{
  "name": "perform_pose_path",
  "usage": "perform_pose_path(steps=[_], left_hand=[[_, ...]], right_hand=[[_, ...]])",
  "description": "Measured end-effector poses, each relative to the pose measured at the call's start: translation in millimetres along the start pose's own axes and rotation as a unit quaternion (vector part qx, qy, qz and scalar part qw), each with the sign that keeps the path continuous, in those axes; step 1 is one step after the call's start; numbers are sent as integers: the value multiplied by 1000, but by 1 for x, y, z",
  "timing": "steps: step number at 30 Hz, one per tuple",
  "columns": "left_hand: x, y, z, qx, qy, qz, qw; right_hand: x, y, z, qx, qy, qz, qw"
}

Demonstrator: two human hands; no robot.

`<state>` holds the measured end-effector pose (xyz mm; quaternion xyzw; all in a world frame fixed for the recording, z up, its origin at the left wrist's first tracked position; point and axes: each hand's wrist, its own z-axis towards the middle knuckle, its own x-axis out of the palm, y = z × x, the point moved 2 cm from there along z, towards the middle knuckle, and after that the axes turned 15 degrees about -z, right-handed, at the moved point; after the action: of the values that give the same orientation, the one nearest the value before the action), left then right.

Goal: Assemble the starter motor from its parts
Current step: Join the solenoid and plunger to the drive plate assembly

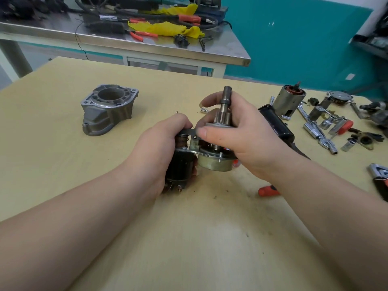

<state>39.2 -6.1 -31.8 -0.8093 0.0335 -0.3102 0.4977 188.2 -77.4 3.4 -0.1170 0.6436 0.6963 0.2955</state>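
At the middle of the wooden table [189, 238], my left hand [161, 143] grips the black solenoid [180, 166], whose spring end points up. My right hand [237, 127] holds the pinion drive assembly [220, 120] with its shaft [227, 96] standing upright above a round metal plate [212, 162]. A shift lever [193, 133] links solenoid and drive between my thumbs. The grey aluminium nose housing [109, 108] lies apart at the left. The armature [288, 99] with copper windings and a black motor body [277, 122] lie to the right.
Sockets, wrenches and small parts [327, 127] are scattered at the right. An orange-handled screwdriver [268, 191] lies under my right forearm, another tool [380, 175] at the right edge. A steel bench [126, 36] behind carries pliers, cables and yellow cloth.
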Motion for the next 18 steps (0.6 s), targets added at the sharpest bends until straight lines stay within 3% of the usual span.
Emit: perform_pose_path(steps=[18], left_hand=[[-2,4,-4,46,-25,-37,998]], right_hand=[[1,3,6,-8,11,-36,999]])
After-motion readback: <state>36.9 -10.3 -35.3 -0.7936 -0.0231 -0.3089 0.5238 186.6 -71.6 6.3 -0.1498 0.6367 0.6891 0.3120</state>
